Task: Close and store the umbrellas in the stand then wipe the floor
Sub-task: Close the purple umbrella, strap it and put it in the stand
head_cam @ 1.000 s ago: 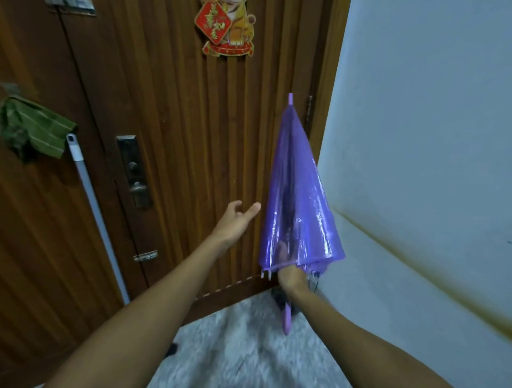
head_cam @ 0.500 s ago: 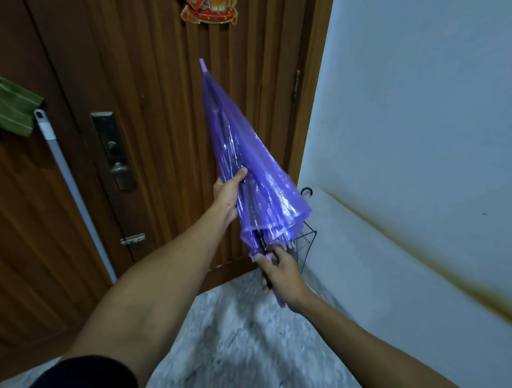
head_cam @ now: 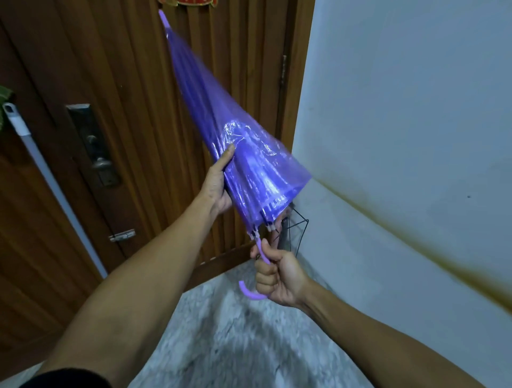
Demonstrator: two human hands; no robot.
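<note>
Wooden door (head_cam: 138,97) behind: both hands (left (head_cam: 217,182), right (head_cam: 277,274)) grip purple umbrella (head_cam: 235,144).

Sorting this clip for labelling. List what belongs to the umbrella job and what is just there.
Job:
purple umbrella
wire umbrella stand
mop handle
floor

Just there:
wooden door
door lock
red door ornament

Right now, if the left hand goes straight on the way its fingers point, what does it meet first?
The left hand grips the purple umbrella, fingers pointing up and away. Past the umbrella's plastic, the wooden door looks first in line, though depth is unclear.
</note>
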